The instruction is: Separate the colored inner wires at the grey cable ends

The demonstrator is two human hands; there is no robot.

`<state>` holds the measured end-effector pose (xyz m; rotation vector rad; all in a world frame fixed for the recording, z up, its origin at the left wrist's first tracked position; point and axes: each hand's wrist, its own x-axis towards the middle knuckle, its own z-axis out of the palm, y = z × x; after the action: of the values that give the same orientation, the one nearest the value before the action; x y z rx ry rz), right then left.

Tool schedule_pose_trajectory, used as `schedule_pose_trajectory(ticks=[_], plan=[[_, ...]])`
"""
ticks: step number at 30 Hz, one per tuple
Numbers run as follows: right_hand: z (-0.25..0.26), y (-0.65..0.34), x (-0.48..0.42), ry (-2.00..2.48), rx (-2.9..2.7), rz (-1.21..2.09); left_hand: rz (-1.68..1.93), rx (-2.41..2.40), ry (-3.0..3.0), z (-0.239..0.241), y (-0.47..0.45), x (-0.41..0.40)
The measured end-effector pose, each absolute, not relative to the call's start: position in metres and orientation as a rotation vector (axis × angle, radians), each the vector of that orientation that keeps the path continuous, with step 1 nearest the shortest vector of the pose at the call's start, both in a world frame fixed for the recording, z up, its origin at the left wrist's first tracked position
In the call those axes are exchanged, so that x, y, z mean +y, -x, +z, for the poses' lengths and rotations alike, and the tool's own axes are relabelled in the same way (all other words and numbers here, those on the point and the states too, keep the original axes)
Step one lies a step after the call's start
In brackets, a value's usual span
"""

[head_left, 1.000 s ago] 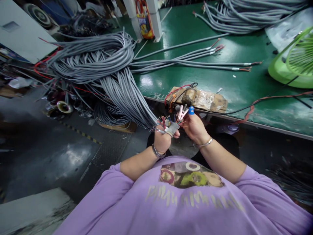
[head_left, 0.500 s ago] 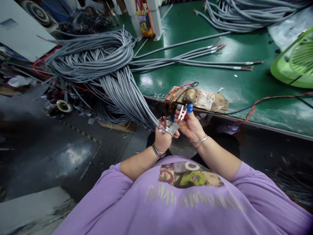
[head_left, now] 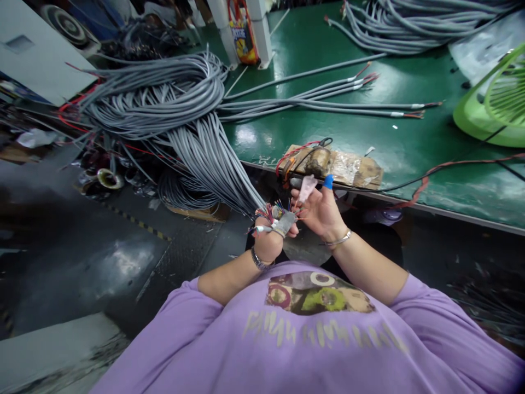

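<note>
My left hand (head_left: 268, 241) is closed around the stripped end of a bundle of grey cables (head_left: 233, 175). Thin coloured wires (head_left: 275, 210) fan out above its fingers. A grey sleeve (head_left: 284, 223) lies across the grip, apparently over my thumb. Just right of the wire ends, my right hand (head_left: 322, 213) has its fingers spread, with the palm partly showing. Its thumb wears a blue finger cover (head_left: 328, 181), and a pale pink wrap (head_left: 307, 187) sits at a fingertip. A few orange wires reach close to its lower fingers; whether they touch cannot be made out.
A green workbench (head_left: 402, 82) runs ahead, carrying a large grey cable coil (head_left: 156, 98) and another coil (head_left: 422, 24) at the far right. At its front edge lies a wooden block (head_left: 371, 173) with wires. A green fan (head_left: 496, 104) stands right, near a reddish cord (head_left: 424, 183).
My right hand has opened and turned, its fingers and thumb now farther apart. My left hand has tilted left and slightly down, showing more of the coloured wire ends.
</note>
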<state>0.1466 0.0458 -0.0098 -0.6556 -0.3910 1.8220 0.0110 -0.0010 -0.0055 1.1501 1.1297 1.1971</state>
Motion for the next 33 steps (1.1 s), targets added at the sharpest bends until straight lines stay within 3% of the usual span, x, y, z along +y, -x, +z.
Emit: schedule_pose_trajectory(ticks=[14, 21, 33], plan=[[-0.016, -0.147, 0.045, 0.755, -0.499, 1.618, 1.261, 1.161, -1.127, -0.005, -0.021, 0.008], [-0.011, -0.146, 0.048, 0.591, -0.521, 1.994, 1.25, 1.195, -1.103, -0.012, -0.027, 0.015], [-0.016, -0.14, 0.05, 0.661, -0.348, 1.842, 1.214, 1.139, -1.141, -0.014, -0.02, 0.009]])
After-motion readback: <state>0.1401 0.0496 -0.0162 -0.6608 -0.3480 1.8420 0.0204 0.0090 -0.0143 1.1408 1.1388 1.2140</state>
